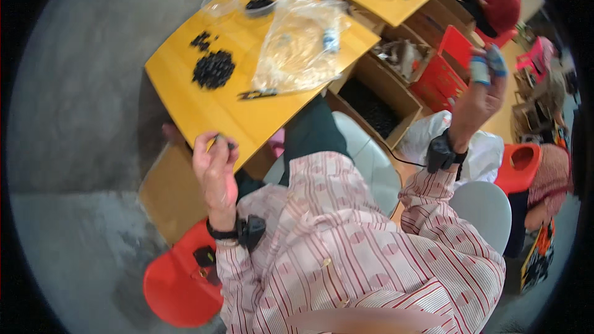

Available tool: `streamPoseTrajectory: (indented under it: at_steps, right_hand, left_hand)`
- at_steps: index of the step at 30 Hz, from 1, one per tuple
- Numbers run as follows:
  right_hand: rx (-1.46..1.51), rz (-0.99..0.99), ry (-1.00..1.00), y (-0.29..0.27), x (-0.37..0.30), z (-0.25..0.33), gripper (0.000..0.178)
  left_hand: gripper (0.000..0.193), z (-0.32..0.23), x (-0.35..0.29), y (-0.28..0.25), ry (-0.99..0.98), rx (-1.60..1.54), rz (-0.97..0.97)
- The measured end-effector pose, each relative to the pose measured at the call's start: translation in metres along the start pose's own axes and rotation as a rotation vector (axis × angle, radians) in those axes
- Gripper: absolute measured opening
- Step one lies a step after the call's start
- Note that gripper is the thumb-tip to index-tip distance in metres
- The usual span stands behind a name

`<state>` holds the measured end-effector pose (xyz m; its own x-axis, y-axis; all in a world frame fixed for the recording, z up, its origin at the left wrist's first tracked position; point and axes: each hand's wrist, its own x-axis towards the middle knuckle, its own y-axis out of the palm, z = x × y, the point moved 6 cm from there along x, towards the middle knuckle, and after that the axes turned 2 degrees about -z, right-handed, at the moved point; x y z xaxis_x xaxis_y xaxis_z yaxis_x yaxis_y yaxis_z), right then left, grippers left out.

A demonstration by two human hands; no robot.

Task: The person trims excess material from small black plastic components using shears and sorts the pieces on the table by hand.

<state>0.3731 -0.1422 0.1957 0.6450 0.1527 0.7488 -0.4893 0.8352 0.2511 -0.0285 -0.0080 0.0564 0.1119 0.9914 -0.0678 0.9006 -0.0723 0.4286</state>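
My left hand (215,170) is closed near the left front edge of the yellow table, pinching a small black piece (229,145) whose exact kind I cannot make out. Out to the right, my right hand (479,102) is raised over the floor beside the cardboard boxes. Its fingers are stretched upward with blue and white wraps round the fingertips, and I see nothing in them. On the table (179,102) lie a heap of small black pieces (213,69), a smaller scatter of them (201,41), and dark thread snips (257,94).
Clear plastic bag (297,43) and a round tub (258,5) with black pieces sit on the table. An open cardboard box (371,105) holds dark pieces. Around me are a red stool (179,278), a white chair (365,148) and a red box (439,74). Other people sit at right.
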Motion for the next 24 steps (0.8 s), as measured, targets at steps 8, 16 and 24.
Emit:
streamPoseTrajectory:
  at_steps: [8, 16, 24]
  right_hand:
    - [0.191, 1.040, 0.174, 0.164, -0.162, 0.023, 0.035]
    - [0.204, 1.128, -0.084, 0.188, -0.193, 0.047, 0.049]
    - [0.171, 1.083, -0.221, 0.183, -0.200, 0.047, 0.055]
  left_hand:
    - [0.019, -0.007, 0.001, 0.020, -0.025, -0.117, 0.009]
    - [0.020, -0.005, -0.008, 0.022, -0.005, -0.134, 0.000]
    - [0.017, 0.003, -0.013, 0.025, 0.037, -0.057, -0.048]
